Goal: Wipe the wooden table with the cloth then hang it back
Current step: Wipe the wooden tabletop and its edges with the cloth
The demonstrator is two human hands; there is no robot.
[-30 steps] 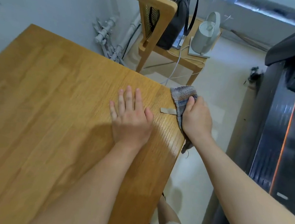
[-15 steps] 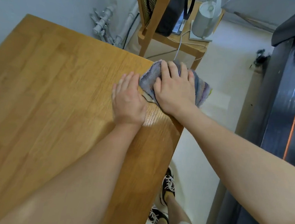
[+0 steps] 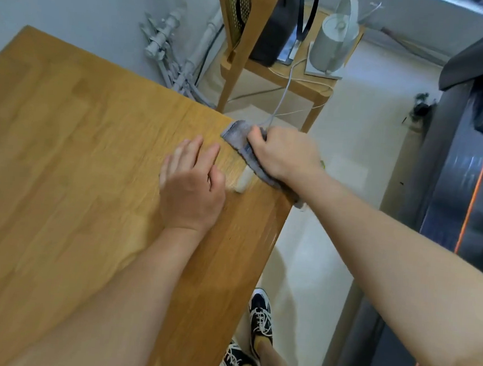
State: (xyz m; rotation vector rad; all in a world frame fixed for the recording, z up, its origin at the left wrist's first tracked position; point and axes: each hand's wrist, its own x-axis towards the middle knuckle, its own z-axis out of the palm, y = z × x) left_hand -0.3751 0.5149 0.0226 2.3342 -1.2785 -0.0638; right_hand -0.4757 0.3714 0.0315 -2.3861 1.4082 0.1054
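The wooden table (image 3: 72, 146) fills the left half of the view. A grey-blue cloth (image 3: 238, 137) lies on its far right corner, along the right edge. My right hand (image 3: 286, 153) presses down on the cloth and grips it; most of the cloth is hidden under the hand. A pale tag (image 3: 244, 180) of the cloth sticks out toward my left hand. My left hand (image 3: 192, 190) rests flat on the table just left of the cloth, fingers together, holding nothing.
Beyond the table corner stands a wooden chair (image 3: 247, 15) with a black bag (image 3: 278, 27) and a white kettle (image 3: 333, 42) with its cord. White pipes (image 3: 170, 50) run along the wall. A dark treadmill (image 3: 465, 183) stands at the right. My shoes (image 3: 261, 320) are on the floor.
My right hand has slid the cloth toward the table's right edge, and it is now more bunched under the hand. My left hand stays flat on the table.
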